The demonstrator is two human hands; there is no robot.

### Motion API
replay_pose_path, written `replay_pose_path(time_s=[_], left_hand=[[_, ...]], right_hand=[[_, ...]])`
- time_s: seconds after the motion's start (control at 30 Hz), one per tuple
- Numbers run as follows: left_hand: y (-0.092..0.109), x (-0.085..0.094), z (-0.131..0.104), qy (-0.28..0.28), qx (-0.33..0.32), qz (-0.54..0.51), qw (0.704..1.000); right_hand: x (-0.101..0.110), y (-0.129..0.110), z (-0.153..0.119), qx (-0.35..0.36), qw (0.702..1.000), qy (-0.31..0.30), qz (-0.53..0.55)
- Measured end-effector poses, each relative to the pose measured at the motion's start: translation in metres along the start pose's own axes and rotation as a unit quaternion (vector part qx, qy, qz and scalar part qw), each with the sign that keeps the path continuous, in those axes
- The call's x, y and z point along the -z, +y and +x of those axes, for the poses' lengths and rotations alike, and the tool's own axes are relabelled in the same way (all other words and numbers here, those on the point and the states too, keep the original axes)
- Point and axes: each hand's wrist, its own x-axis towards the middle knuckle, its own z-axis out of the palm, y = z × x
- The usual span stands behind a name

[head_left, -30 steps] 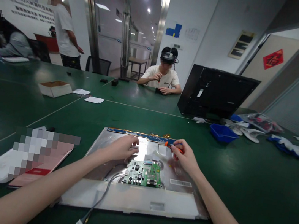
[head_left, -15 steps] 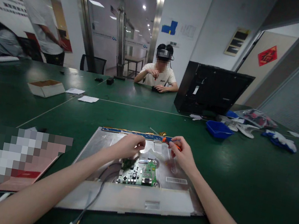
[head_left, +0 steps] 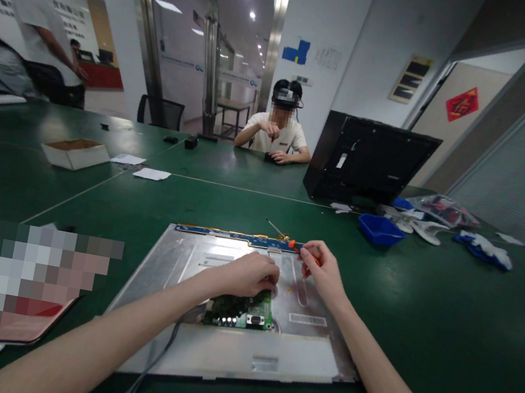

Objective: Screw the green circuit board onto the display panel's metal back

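A flat metal-backed display panel (head_left: 160,260) lies before me. On it sits a green circuit board (head_left: 265,309), partly covered by my left arm and hand. My left hand (head_left: 256,273) is over the board's upper right corner, its fingers curled together and pointing down; whatever is between the fingertips is hidden. In my right hand (head_left: 325,272) is a screwdriver (head_left: 292,244) with an orange handle, its thin shaft pointing up and left over the panel's far edge. A blue circuit strip (head_left: 215,233) runs along that edge. Dark cables (head_left: 157,357) trail off the panel's near side.
A black monitor (head_left: 370,161) stands beyond the panel, near a blue tray (head_left: 381,230) and gloves (head_left: 484,250). A white box (head_left: 75,153) and papers (head_left: 152,174) are at left. Someone sits working across the green table (head_left: 220,206).
My left hand has moved right and slightly nearer to me, from the board's upper middle to its upper right corner. The right hand still holds the screwdriver, almost in place.
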Motion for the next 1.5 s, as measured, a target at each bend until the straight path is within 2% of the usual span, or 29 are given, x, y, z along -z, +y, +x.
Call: replay_pose_path(time_s=[0.77,1.17,1.5], left_hand=[[0.000,-0.008,-0.003,0.026,0.011,0.040,0.999],[-0.010,-0.010,-0.004,0.033,0.043,-0.016,0.998],[-0.010,-0.012,-0.004,0.038,0.026,-0.026,0.999]], right_hand=[[-0.002,0.005,-0.002,0.000,0.999,-0.028,-0.024],[0.000,0.007,-0.001,-0.003,0.999,-0.031,-0.026],[-0.002,0.002,-0.003,0.003,0.999,-0.038,-0.037]])
